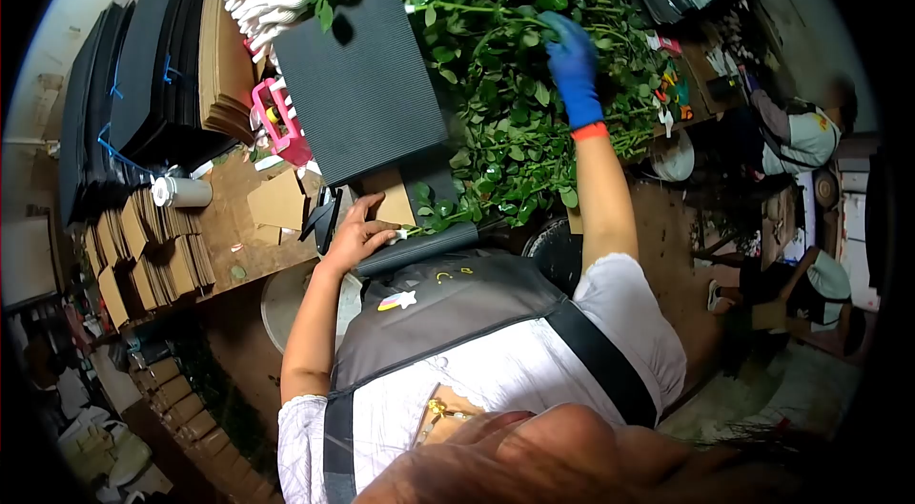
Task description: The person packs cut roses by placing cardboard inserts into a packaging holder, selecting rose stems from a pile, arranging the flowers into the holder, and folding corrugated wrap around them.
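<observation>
Lying heaped from the bench's [243, 261] far edge to its near edge, the stems [515, 75] should handle light and springy, with easily bruised leaves [488, 108]; take hold along the stem. Your gloved right hand [575, 65] meets them toward the far edge, its grip impossible to tell. Your left hand [351, 239] sits by the near edge at the card [395, 205] and roll [434, 248]; any pinch is unclear.

The sheet [362, 84] lying on the bench [238, 251] is matt black, finely ribbed; the bench top, dull brown wood by its look. Near its left corner, rough matt cardboard [157, 266]. Leaves [496, 89] (quite glossy) reach its near edge. Blue glove [574, 61]: matt cloth. 2 apron straps [600, 361]: dark cloth.
</observation>
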